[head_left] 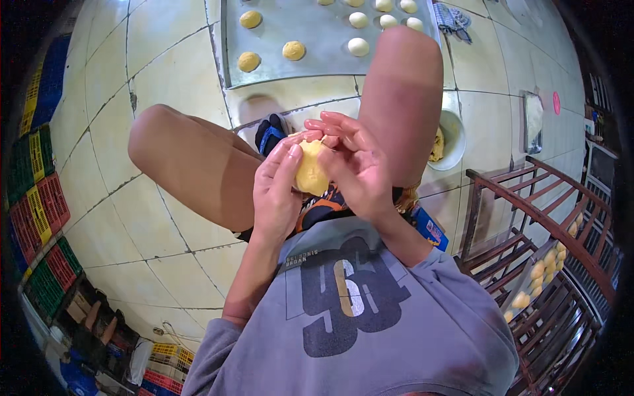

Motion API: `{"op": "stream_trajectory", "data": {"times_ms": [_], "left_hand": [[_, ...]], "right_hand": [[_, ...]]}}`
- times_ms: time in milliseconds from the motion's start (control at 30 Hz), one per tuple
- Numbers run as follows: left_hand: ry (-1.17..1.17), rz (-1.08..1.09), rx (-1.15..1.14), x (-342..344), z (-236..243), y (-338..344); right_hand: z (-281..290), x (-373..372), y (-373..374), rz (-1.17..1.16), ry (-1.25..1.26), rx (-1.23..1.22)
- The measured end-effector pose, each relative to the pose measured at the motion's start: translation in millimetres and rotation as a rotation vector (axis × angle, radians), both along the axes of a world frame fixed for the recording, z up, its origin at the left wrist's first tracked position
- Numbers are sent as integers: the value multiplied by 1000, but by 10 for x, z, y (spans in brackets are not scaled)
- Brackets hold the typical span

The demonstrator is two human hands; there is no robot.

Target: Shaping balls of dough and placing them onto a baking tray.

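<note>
Between both hands, in front of my lap, is a flattened piece of yellow dough with an uneven edge. My left hand cups it from the left, thumb against its side. My right hand closes on it from the right, with the thumb pressing its face and the fingers curled over the top. The fingertips look shiny and wet. Beyond my knees lies a metal baking tray bearing several yellow dough balls on the left and several white dough balls on the right.
Beside my right leg stands a white bowl with a yellow mass inside. A checked cloth lies by the tray. Farther right are a small metal pan and a brown rack holding dough balls. Plastic crates line the left.
</note>
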State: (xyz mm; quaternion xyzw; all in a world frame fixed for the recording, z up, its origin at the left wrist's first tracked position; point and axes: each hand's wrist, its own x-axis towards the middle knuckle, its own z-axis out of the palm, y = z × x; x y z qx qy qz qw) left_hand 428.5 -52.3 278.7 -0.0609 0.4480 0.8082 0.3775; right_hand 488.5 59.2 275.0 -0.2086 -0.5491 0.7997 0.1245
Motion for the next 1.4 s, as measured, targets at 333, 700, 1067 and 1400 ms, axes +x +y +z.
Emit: {"op": "stream_trajectory", "data": {"times_ms": [333,700,1067,1400], "left_hand": [[51,3,7,18,-130,-89],[82,-12,59,62,-193,-104],[-267,272,224,97,-101,110],[-414,301,408,89,-97,148]], "right_hand": [[63,-52,41,2,-104,-226],[64,-86,29,-8,-115,-440],[15,-75,-134,-47,-35,-120],[-78,-45,-116,-57,14,-37]]}}
